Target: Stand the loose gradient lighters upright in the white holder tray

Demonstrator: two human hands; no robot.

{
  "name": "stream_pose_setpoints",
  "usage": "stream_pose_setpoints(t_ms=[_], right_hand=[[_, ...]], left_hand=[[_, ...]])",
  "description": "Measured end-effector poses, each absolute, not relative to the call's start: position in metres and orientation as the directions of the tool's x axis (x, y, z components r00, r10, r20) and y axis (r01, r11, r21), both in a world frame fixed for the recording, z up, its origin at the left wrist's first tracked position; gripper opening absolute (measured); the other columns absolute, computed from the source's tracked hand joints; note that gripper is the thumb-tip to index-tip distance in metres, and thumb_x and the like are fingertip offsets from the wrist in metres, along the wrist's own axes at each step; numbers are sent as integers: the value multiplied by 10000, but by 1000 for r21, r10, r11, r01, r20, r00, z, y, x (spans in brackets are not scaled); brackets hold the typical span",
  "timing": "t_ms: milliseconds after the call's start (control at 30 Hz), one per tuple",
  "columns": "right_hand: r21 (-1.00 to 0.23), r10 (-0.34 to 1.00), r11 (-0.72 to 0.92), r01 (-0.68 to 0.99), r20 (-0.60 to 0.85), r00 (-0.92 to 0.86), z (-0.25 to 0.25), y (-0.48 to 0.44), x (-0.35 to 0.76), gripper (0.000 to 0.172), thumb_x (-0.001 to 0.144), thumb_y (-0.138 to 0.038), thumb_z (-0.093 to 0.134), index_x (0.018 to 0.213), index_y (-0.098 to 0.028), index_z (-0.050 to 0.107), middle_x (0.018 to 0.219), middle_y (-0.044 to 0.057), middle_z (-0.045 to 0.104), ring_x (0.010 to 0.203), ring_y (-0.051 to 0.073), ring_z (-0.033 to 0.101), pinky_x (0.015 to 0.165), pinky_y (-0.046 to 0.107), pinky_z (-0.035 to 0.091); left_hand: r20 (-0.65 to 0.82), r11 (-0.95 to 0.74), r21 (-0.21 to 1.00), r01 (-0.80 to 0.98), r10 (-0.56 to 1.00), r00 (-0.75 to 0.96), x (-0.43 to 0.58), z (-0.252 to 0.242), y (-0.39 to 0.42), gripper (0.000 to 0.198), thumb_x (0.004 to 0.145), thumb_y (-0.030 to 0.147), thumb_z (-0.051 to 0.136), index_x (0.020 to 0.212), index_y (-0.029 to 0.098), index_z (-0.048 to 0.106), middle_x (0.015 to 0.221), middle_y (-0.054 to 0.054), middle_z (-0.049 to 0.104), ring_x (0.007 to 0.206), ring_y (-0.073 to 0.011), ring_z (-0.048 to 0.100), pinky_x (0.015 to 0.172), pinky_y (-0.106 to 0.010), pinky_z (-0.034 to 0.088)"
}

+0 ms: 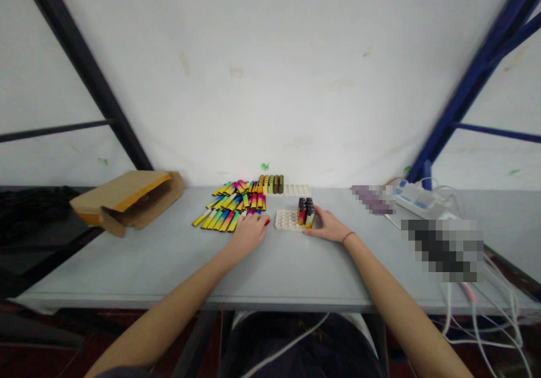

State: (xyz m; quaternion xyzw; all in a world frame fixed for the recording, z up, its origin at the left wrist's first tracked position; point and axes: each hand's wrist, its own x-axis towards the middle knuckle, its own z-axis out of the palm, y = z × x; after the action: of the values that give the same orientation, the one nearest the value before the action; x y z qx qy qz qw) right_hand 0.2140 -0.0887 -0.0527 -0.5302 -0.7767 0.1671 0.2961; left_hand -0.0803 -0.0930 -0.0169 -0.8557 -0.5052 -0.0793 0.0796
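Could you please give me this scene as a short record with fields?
Left hand: at the right end of the nearest row of lying sticks; grip unclear
Right hand: thumb and fingers beside the upright sticks
Near tray: white, with round hollows; upright sticks at its right end
Lying sticks: multicoloured, lighter-like, in rough rows left of the near tray
Far group: upright, yellow to brown, left of the far tray's bare part
Cardboard box: far left, open end facing right

Scuffed white wall behind grey table; black post left; blue post right; reddish floor.
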Motion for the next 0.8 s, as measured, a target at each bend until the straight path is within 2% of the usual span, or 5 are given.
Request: stream_pose_setpoints(t_ms=[100, 267, 400, 600, 800], right_hand=[[-583, 923, 383, 716, 276, -268, -51, -89, 214, 922, 681, -565, 788, 1419, -137, 438, 1311, 186, 637, 1167, 350, 617, 1024, 530, 452], [-571, 930, 364, 736, 260, -258, -49, -91, 213, 919, 680, -559, 790, 1421, -142, 440, 1327, 187, 629, 1179, 351, 615, 1037, 530, 444], [-577, 932, 360, 733, 260, -253, -49, -91, 213, 923, 673, -549, 798, 1422, -146, 441, 1335, 185, 624, 1194, 354, 607, 1048, 533, 435], [-592, 925, 376, 713, 278, -257, -52, -89, 214, 921, 675, -564, 795, 1415, -145, 444, 1321, 185, 632, 1180, 356, 609, 1039, 546, 437], [-597, 920, 390, 701, 287, -268, -55, -87, 215, 920, 690, -556, 788, 1437, -169, 414, 1352, 170, 615, 1212, 345, 593, 1059, 546, 423]], left_hand=[[172, -491, -14, 871, 857, 486, -74, -19, -91, 390, 887, 207, 510, 1263, 140, 592, 1181, -162, 645, 1100, -308, 584, 957, -431, 400], [136, -505, 35, 862, 857, 497, -74, -23, -89, 278, 914, 230, 453, 1074, 113, 646, 1076, -180, 656, 1067, -311, 596, 959, -426, 421], [209, -531, 308, 790, 847, 488, -79, -30, -86, 222, 921, 221, 456, 1091, 168, 589, 987, -114, 679, 973, -267, 636, 909, -419, 460], [256, -320, 932, 169, 914, 314, -55, -22, -67, 314, 902, 415, 537, 1129, 199, 506, 924, -35, 640, 647, -119, 599, 578, -247, 484], [155, -96, 963, -253, 963, 223, -14, 6, -49, 421, 841, 566, 601, 1078, 251, 453, 645, 85, 541, 404, -56, 451, 416, -162, 340]])
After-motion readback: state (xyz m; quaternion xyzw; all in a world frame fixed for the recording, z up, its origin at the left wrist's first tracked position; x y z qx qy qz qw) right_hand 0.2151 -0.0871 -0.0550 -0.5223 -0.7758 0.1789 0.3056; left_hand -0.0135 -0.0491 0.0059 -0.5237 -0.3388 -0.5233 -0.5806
